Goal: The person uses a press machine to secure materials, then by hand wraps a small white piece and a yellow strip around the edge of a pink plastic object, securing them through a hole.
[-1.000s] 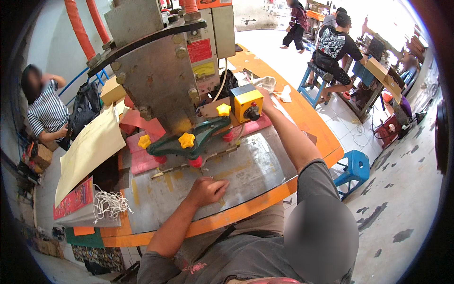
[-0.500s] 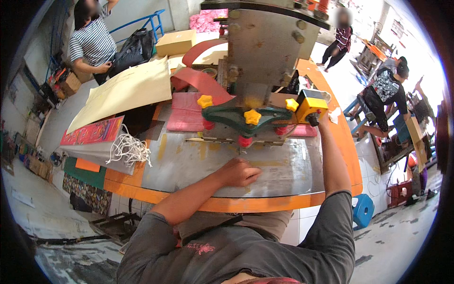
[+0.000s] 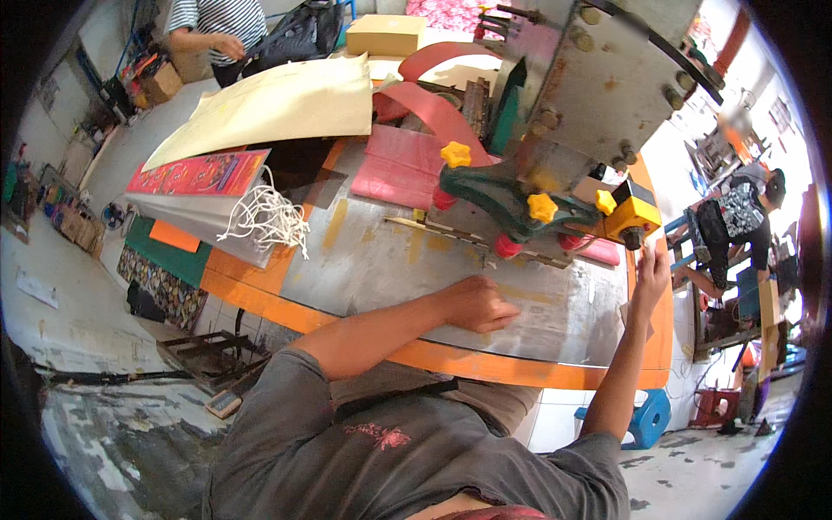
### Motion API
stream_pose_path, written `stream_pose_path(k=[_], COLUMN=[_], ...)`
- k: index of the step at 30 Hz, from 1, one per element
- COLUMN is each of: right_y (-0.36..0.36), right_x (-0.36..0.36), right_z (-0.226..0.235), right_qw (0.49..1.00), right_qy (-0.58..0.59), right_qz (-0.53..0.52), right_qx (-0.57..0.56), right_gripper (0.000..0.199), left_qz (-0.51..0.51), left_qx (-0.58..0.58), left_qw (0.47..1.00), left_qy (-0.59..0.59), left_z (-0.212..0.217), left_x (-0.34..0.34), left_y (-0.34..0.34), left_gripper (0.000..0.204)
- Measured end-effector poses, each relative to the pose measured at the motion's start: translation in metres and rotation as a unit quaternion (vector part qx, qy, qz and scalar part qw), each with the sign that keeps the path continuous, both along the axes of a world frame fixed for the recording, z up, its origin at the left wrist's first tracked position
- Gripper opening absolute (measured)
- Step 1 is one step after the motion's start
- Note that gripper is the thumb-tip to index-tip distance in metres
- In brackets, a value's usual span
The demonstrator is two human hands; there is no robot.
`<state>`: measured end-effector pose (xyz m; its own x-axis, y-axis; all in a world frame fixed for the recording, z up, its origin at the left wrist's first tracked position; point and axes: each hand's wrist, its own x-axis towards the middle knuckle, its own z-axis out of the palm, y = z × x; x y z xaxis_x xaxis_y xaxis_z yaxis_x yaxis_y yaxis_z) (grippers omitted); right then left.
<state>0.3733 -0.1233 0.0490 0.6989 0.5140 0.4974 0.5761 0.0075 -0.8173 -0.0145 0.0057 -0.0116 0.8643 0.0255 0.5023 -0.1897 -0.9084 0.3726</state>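
My left hand (image 3: 479, 303), curled into a loose fist, rests on the grey metal plate (image 3: 381, 286) in front of a press; nothing shows in its fingers. By the table's right edge, just below the yellow control box (image 3: 633, 218) and its black knob, is my right hand (image 3: 652, 267). Its fingers are bent together, and what they may hold cannot be made out. The press head (image 3: 598, 95) stands over the plate. Its dark green bracket (image 3: 494, 201) carries yellow star knobs (image 3: 542, 207) and red feet (image 3: 507, 246). A thin strip (image 3: 433, 229) lies before the bracket.
Left on the table are a cream sheet (image 3: 277, 104), a red printed packet (image 3: 204, 173) and white cords (image 3: 269, 212). Pink material (image 3: 394, 165) and a curling red strip (image 3: 442, 113) lie beside the press. A blue stool (image 3: 650, 420) stands below right. Other people are nearby.
My right hand has come away from the control box, down and toward me. My left fist still rests on the plate. The whole view has shifted and tilted.
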Motion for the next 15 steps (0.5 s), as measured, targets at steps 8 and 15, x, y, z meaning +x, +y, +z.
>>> stream_pose_path(k=[8, 15], right_y=[-0.046, -0.043], right_x=[-0.087, -0.117], right_z=[-0.038, -0.071], right_qw=[0.987, 0.985], right_qy=[0.149, 0.117], right_qz=[0.043, 0.109], right_qx=[0.034, -0.057], right_gripper=[0.04, 0.045], left_qz=[-0.003, 0.015], left_qx=[-0.017, -0.006], left_qw=[0.999, 0.999], left_qy=[-0.035, -0.029], left_z=[-0.004, 0.002], left_x=[0.001, -0.006], left_y=[-0.002, -0.002], left_gripper=[0.011, 0.014])
